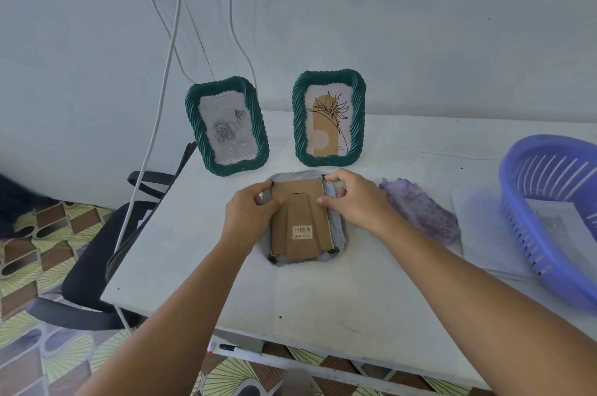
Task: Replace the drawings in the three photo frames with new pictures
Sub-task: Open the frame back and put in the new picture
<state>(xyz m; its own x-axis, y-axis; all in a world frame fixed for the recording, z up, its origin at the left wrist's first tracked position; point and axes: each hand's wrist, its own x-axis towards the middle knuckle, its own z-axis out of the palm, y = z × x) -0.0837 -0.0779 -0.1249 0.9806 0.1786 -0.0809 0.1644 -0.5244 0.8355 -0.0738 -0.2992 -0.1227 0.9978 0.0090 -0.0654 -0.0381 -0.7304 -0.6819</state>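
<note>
The white bench [323, 292] carries everything; its near and left edges drop to tiled floor, with bare surface in front of the work. At right sits a purple basket [549, 202] over papers. Two green frames [226, 124] [329, 118] stand upright at the back. The third frame [339, 234] lies face down mid-bench, likely light, its glass fragile. Its cardboard backing [300, 218] looks thin and bendable, best lifted by the edges. The left hand [250, 218] and right hand [355, 205] pinch its upper corners near the small turn clips.

Two dark-green frames [227, 125], brown backing board [300, 218], purple basket [549, 211]
</note>
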